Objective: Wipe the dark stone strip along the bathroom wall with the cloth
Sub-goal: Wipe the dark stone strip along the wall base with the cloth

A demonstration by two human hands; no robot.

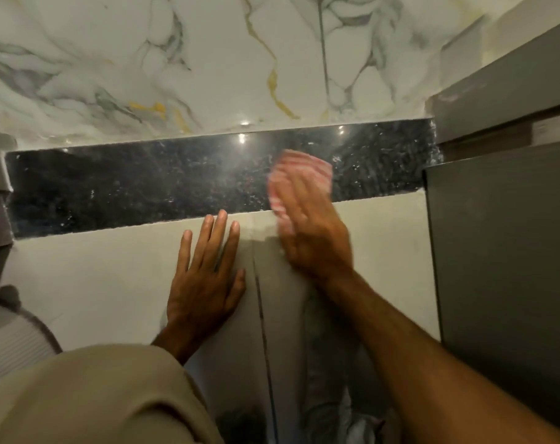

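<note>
Cloth [299, 174], red-and-white striped, is lying on the right part of the dark stone strip [128, 184], and I am pressing it there with my right hand [310, 232], fingers laid over it and blurred. My left hand [205, 277] is resting flat and spread on the pale tile [96, 277] just below the strip, holding nothing.

The dark stone strip [144, 184] looks polished and speckled, mirroring lights; the striped cloth [299, 174] looks soft; the marble wall [144, 59] is glossy.
</note>
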